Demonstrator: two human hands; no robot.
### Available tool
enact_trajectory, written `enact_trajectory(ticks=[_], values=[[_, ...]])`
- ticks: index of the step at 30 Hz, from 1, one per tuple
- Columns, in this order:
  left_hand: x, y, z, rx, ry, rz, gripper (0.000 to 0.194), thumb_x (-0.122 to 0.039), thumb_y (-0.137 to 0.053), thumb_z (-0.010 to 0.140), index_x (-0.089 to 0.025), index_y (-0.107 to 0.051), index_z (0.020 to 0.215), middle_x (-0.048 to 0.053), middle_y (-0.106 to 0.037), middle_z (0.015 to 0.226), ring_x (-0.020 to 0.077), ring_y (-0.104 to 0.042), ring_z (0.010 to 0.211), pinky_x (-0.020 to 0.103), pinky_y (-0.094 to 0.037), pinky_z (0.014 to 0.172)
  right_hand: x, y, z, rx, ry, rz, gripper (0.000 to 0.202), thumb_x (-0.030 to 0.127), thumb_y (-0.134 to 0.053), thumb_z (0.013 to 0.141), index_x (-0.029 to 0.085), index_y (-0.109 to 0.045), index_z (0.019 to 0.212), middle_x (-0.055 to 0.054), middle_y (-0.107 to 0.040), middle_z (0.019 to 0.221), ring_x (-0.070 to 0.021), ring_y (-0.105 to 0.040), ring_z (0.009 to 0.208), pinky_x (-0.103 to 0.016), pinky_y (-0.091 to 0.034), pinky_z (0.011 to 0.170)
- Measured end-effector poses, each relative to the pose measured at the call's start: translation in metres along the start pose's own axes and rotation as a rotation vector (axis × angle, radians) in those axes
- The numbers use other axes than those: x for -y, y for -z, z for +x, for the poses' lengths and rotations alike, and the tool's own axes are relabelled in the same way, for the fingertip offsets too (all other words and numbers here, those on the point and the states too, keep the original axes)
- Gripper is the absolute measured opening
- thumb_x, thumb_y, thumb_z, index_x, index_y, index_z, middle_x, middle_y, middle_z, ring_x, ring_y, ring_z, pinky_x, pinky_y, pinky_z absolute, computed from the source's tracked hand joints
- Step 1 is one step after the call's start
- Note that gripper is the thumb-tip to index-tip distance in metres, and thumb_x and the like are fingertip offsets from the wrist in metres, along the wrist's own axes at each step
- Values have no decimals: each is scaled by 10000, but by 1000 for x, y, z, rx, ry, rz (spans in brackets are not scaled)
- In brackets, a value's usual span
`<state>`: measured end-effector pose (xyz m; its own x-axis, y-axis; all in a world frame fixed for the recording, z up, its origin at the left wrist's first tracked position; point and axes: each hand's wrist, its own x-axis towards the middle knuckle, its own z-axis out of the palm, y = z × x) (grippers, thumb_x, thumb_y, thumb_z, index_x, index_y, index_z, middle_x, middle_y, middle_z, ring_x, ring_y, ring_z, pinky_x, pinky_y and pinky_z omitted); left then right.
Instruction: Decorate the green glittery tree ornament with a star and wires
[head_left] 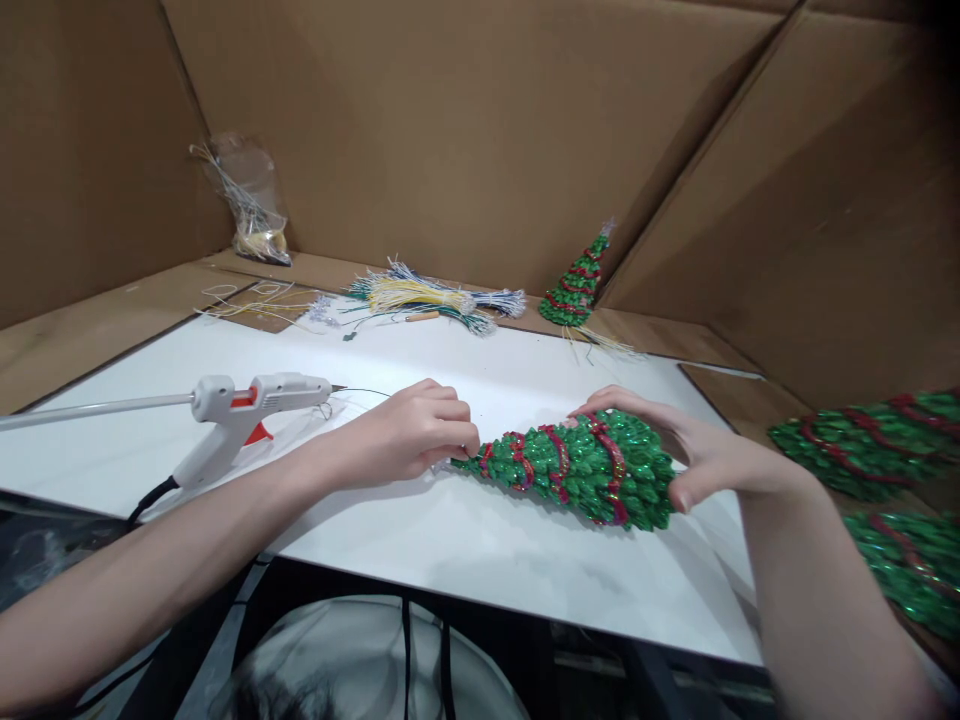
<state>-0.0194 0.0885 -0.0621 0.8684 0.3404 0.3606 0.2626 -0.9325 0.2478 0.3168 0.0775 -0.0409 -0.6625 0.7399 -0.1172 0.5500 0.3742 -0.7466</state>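
A green Christmas tree ornament [581,465] with red garland bands lies on its side on the white board, its tip pointing left. My left hand [431,430] is closed at the tip, fingers pinched together; a pale bit shows just below them, but its shape is mostly hidden. Around the wide base curls my right hand [667,440], thumb at the bottom end and fingers over the far side, gripping the tree. Left of my left hand, a white glue gun [259,400] with a red trigger and a long glue stick rests on the board.
Bundled yellow, green, white and blue wires [427,295] lie at the back. A smaller-looking tree with a star [574,285] stands behind, wires at its base. More trees [874,445] lie at right. A plastic bag [255,200] stands back left against cardboard walls.
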Motion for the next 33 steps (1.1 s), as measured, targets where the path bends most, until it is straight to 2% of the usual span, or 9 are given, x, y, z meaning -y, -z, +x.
enact_trajectory(ticks=[4,9,16,27,33], values=[[3,6,-2,33,59,-20,76,-169,-540,884,-184,-593,937,16,-635,854,151,-535,828,299,-367,814,0,0,0,7,6,-4,802,734,-661,541,343,-509,1225,-56,-487,1188,-333,-459,1152,-461,-386,963],[9,9,-4,54,121,-39,117,-98,-535,854,-189,-576,915,3,-655,850,139,-564,796,296,-381,814,2,0,-1,-14,7,-21,802,733,-666,533,340,-531,1218,-51,-506,1184,-316,-478,1141,-429,-407,961],[9,4,-3,5,57,-55,184,-87,-448,888,-186,-586,817,3,-651,790,128,-544,746,268,-393,776,1,0,0,-21,4,-20,815,732,-667,530,315,-541,1219,-59,-518,1182,-313,-480,1134,-429,-412,950],[3,-5,-1,-30,-17,45,239,-48,-397,886,-169,-586,803,20,-615,755,141,-509,717,272,-396,741,-1,0,-1,12,-13,40,861,714,-703,501,285,-520,1224,-65,-474,1186,-322,-445,1146,-386,-355,957],[3,2,-4,31,29,-1,143,-267,-497,920,-193,-618,931,29,-659,831,153,-570,781,286,-401,783,-1,0,0,19,-22,46,859,712,-703,502,282,-517,1222,-68,-469,1189,-323,-434,1149,-387,-356,949]])
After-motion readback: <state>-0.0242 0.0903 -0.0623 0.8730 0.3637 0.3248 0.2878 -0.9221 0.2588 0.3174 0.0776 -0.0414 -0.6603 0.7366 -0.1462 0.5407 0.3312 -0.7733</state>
